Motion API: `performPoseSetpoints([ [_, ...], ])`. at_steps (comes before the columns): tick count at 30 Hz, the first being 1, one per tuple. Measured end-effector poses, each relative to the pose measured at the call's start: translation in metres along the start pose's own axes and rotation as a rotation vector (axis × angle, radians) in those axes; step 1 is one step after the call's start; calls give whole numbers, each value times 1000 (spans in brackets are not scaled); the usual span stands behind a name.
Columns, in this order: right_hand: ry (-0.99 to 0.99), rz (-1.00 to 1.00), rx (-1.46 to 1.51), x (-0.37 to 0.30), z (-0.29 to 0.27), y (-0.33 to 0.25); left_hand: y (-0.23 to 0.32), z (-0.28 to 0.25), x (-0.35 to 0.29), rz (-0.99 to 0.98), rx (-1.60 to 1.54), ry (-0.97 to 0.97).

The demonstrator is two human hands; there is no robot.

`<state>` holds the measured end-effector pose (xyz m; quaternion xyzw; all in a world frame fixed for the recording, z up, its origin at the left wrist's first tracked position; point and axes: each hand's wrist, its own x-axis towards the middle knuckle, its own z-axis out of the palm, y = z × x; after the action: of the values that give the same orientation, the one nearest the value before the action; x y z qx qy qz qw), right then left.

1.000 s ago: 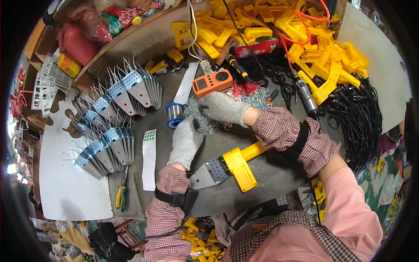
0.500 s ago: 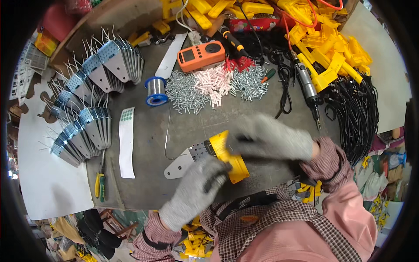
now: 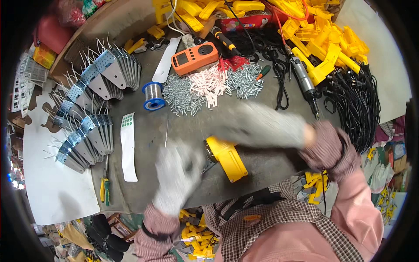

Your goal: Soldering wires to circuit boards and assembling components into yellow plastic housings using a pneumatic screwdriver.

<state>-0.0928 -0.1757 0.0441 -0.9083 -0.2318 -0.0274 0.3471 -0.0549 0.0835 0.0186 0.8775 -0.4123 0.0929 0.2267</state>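
A yellow plastic housing (image 3: 229, 160) lies on the grey table in front of me, its dark end turned left. A perforated grey metal plate (image 3: 208, 166) shows in part beside that end; the rest is covered by my left hand (image 3: 178, 174). That hand wears a grey glove, and motion smears its fingers, so I cannot see whether it grips the plate. My right hand (image 3: 262, 124), also gloved and blurred, hovers by the top of the housing with its fingers pointing left. Whether anything is in it cannot be made out.
Metal screws (image 3: 181, 94) and pale pink sleeves (image 3: 208, 85) lie in piles beyond my hands, near a solder spool (image 3: 153, 94) and an orange meter (image 3: 194, 58). An electric screwdriver (image 3: 303, 78), black cables (image 3: 353, 105) and yellow parts (image 3: 331, 39) sit right; fanned metal plates (image 3: 99, 131) stand left.
My left hand has moved left off the yellow housing, over the metal plate. The right hand has lifted slightly away from the housing. The view has shifted a little.
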Motion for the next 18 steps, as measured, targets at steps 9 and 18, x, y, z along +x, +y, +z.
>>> performPoseSetpoints([
  [9,-5,69,-296,139,32,67,-74,52,97,-383,-60,-39],
  [18,283,24,-124,81,-10,21,-56,19,93,-328,223,-59],
])
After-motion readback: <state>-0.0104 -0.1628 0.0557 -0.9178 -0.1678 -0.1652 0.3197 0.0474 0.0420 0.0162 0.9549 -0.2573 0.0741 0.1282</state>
